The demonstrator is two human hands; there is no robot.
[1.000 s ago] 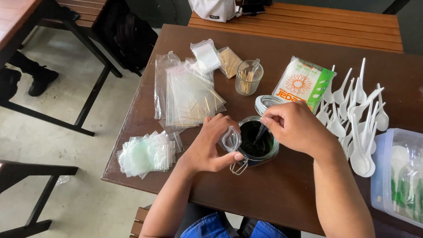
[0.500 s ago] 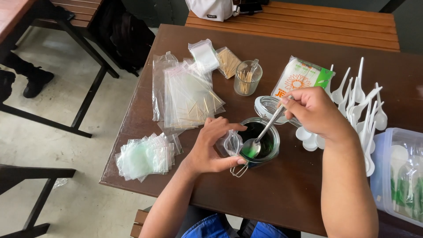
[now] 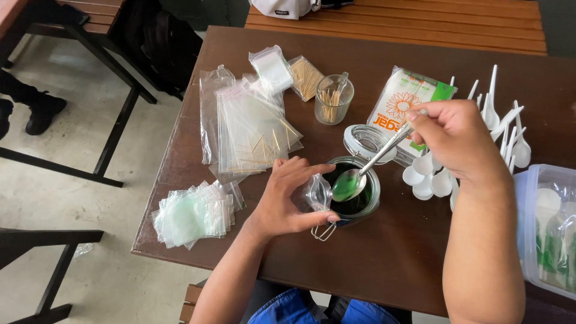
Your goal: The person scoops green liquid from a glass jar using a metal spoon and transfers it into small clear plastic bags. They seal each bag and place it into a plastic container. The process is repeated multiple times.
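A metal spoon point(image 3: 360, 174), loaded with green stuff, is now being lifted from the glass jar point(image 3: 354, 191) by the right hand point(image 3: 453, 138), grip closed on its handle. A small clear bag point(image 3: 316, 192) is being pinched beside the jar by the left hand point(image 3: 288, 198), on the table point(image 3: 384, 252).

Brown wooden table point(image 3: 384, 264), slatted bench point(image 3: 420, 24) behind, pale concrete floor point(image 3: 78, 180) — daylight.

On the brown worktop point(image 3: 384, 252), clear bags point(image 3: 249, 126) lie at ten o'clock, a toothpick glass point(image 3: 333, 99) at twelve, white plastic spoons point(image 3: 504, 129) at two, a lidded tub point(image 3: 549, 231) at three.
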